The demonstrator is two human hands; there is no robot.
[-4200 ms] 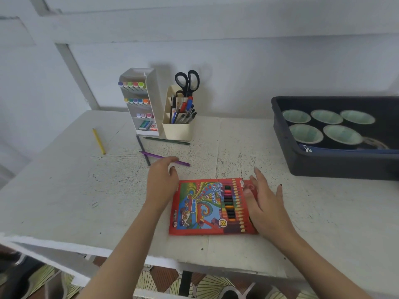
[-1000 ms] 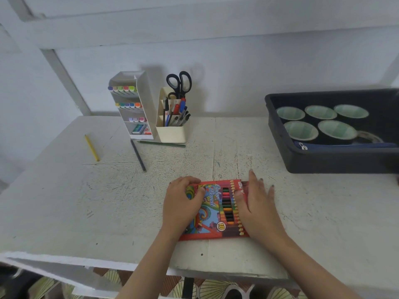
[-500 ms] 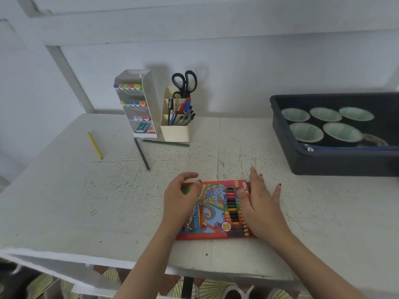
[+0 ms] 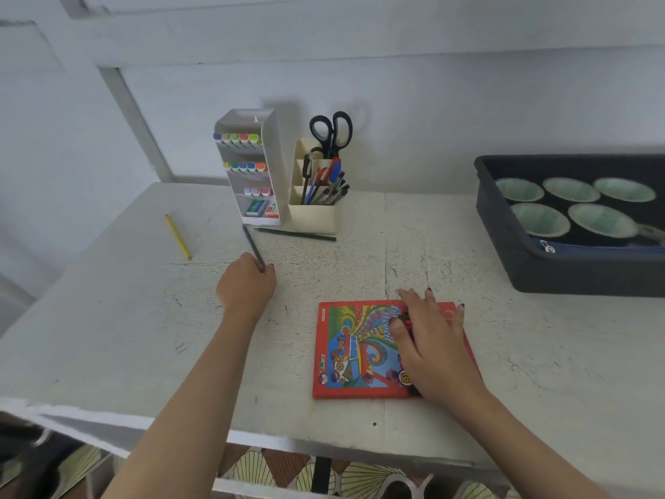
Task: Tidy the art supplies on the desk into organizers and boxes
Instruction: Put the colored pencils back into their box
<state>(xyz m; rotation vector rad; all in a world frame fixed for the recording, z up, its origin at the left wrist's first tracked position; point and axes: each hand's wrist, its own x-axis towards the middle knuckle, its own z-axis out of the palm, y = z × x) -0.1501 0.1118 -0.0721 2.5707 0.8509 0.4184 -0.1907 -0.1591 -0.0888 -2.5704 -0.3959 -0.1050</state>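
Fingers [image 4: 267, 271] of the left hand [image 4: 246, 288] pinch the dark pencil [image 4: 253, 244], centre-left. I see the right hand [image 4: 431, 351] flat, fingers spread, on the red pencil box [image 4: 352, 354], lower centre. Scuffed white desk [image 4: 108, 336], pale wall [image 4: 467, 120].

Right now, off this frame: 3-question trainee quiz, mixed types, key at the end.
1. True or false: the yellow pencil and the green pencil both lie untouched on the desk.
2. Choose: the left hand grips the end of A) the yellow pencil, B) the green pencil, C) the dark pencil.
3. Count: how many round pale-green cups show in the dark bin?
Key: 1 true; 2 C; 3 five.
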